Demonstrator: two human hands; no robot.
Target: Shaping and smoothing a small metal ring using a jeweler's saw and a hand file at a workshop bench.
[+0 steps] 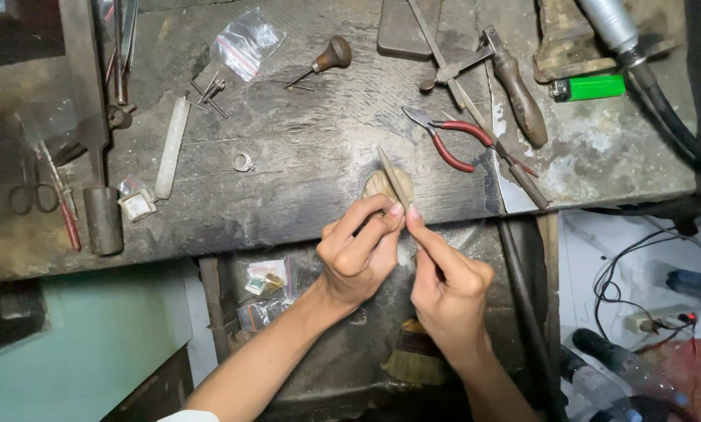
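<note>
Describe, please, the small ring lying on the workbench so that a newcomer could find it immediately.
Start at the dark, worn wooden workbench and look left of the two hands, toward the long whitish stick. Just right of that stick lies a small silvery ring by itself on bare wood. Unlike the tools around it, it is a tiny metal loop with no handle.

Worn wood bench (303, 148): pliers (448, 137), ring (243, 162), lighter (589, 87).
</note>
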